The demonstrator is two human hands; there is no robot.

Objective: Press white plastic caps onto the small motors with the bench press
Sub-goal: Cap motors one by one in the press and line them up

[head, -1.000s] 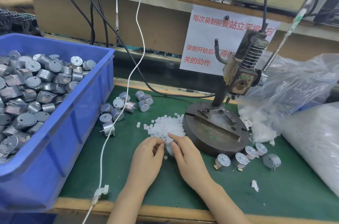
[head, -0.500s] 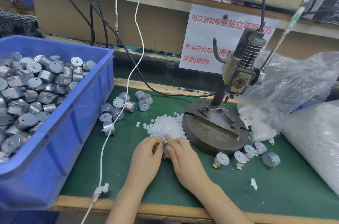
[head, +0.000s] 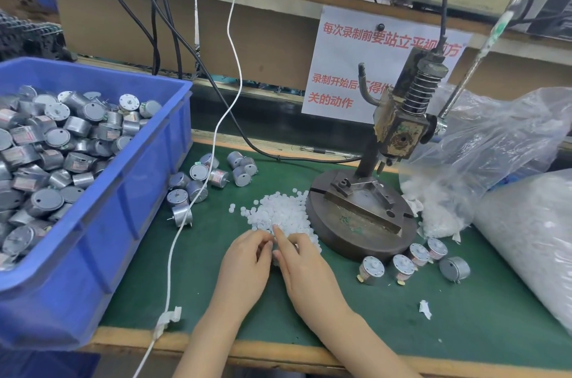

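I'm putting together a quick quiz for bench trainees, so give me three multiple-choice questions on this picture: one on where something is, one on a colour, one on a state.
1. Where does the pile of white caps lie? A. on the wooden shelf B. on the green mat beside the press base C. inside the clear bag
2. What colour is the bin of motors? A. red B. blue C. yellow
3. The press lever is A. gripped B. missing C. untouched
Answers: B, the caps spread over the mat next to the round base; B, its walls are blue; C, the left hand and right hand are both at the caps.
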